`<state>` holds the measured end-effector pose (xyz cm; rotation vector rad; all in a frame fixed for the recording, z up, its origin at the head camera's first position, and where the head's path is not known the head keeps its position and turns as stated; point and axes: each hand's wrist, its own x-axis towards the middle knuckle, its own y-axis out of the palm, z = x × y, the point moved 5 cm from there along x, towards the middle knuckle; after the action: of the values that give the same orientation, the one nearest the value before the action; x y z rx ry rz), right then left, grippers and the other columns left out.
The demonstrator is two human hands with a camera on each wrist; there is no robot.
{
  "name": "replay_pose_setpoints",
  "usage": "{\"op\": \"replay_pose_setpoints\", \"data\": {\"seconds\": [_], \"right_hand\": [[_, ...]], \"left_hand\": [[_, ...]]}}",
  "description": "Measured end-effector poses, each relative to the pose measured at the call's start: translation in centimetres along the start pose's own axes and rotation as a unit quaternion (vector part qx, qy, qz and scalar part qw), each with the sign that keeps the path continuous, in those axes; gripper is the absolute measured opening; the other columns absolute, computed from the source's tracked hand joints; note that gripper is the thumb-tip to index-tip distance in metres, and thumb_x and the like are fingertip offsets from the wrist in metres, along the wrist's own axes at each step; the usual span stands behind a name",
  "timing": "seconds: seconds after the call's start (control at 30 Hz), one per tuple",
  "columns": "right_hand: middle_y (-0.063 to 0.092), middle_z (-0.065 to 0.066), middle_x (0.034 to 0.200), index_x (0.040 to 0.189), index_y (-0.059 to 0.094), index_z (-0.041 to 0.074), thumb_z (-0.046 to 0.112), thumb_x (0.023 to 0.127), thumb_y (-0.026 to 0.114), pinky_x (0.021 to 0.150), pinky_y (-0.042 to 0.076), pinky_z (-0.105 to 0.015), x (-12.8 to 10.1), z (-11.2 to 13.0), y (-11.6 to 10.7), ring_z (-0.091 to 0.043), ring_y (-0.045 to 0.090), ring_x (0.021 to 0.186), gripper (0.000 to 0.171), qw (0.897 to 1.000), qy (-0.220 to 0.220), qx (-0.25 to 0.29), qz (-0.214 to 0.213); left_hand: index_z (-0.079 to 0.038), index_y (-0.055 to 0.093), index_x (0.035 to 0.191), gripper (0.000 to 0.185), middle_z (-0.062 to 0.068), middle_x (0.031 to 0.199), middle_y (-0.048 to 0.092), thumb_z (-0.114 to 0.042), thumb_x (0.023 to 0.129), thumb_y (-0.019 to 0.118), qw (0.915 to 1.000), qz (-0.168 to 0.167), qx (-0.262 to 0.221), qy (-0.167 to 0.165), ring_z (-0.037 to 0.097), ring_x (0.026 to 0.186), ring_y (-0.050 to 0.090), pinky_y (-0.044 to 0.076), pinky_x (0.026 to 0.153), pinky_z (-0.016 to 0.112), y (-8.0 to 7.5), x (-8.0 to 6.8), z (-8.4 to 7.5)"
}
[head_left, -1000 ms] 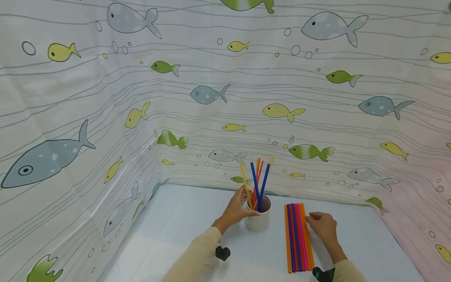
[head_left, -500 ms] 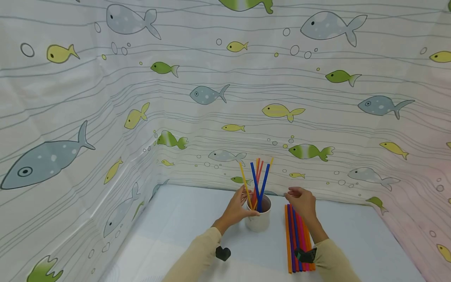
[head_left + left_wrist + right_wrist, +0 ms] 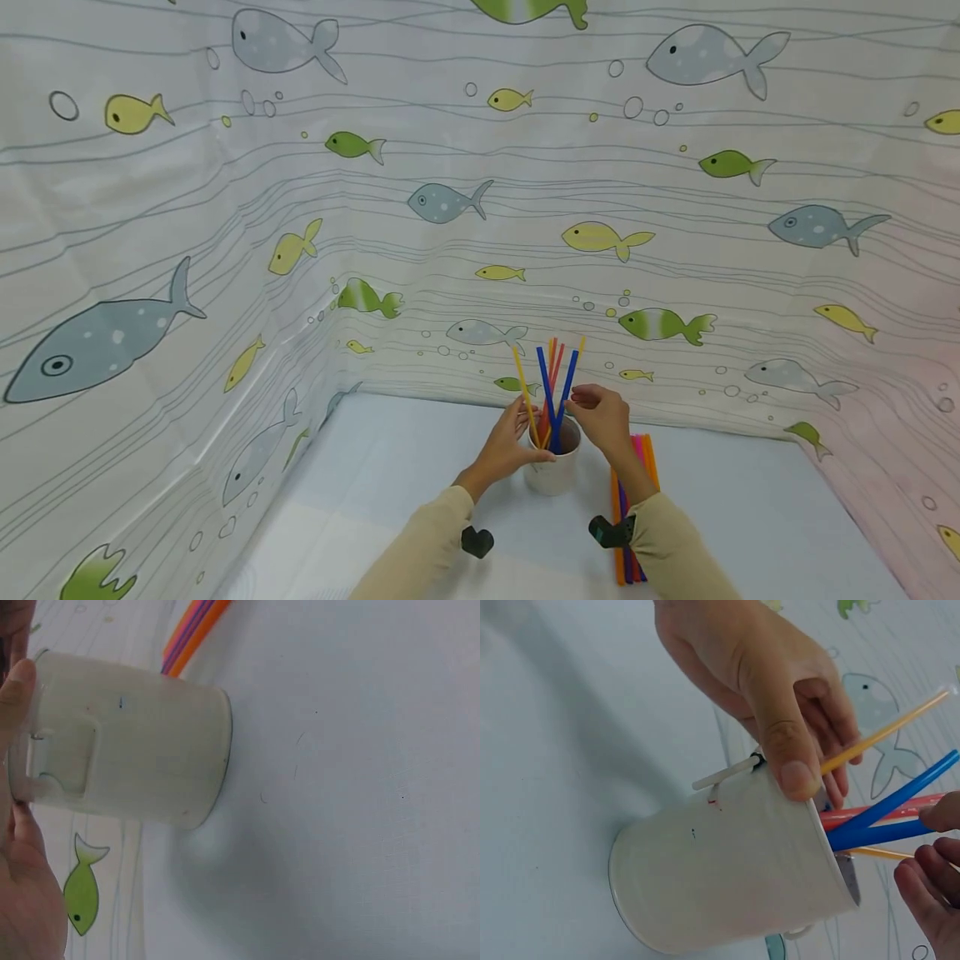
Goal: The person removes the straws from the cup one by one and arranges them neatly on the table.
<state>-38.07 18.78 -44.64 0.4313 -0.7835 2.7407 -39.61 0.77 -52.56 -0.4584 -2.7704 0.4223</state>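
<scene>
White cup [image 3: 720, 870] is gripped by left fingers [image 3: 841, 712], blue straw [image 3: 883, 834] near right fingers [image 3: 921, 889], pinch unclear; handle [image 3: 726, 772] is shown from right wrist, not head.

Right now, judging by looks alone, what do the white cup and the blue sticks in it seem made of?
White cup: perhaps painted metal, being smooth, thin-rimmed and softly shiny, though plastic is possible. Blue sticks: probably plastic, being smooth, evenly coloured and faintly glossy.

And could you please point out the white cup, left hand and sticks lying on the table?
White cup [image 3: 727, 855]: right wrist view, side wall.
Left hand [image 3: 504, 444]: head view, its back.
Lying sticks [image 3: 193, 636]: left wrist view, visible middle.
</scene>
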Motion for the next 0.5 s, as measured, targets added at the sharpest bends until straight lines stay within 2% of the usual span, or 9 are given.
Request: {"op": "replay_pose_setpoints", "data": {"seconds": [0.2,0.5], "right_hand": [[0.072,-0.012,0.099,0.111,0.071,0.001,0.018,0.084,0.079,0.081,0.058,-0.043,-0.2,-0.7,1.3,-0.028,0.069,0.090,0.033,0.999,0.040,0.004,0.017],[0.073,-0.015,0.095,0.107,0.072,-0.002,0.016,0.081,0.081,0.080,0.058,-0.045,-0.4,-1.1,2.2,-0.030,0.070,0.085,0.033,0.999,0.041,0.010,0.012]], "left_hand": [[-0.013,0.016,0.156,0.107,0.006,0.143,0.042,-0.020,0.075,0.086,1.0000,0.001,-0.003,0.002,0.019,0.135,0.043,0.037,0.108,0.030,-0.1,-0.1,-0.3],[-0.011,0.015,0.156,0.109,0.006,0.145,0.041,-0.020,0.074,0.086,1.0000,0.001,0.004,0.007,0.018,0.134,0.043,0.036,0.108,0.028,-0.2,-0.2,-0.3]]}}
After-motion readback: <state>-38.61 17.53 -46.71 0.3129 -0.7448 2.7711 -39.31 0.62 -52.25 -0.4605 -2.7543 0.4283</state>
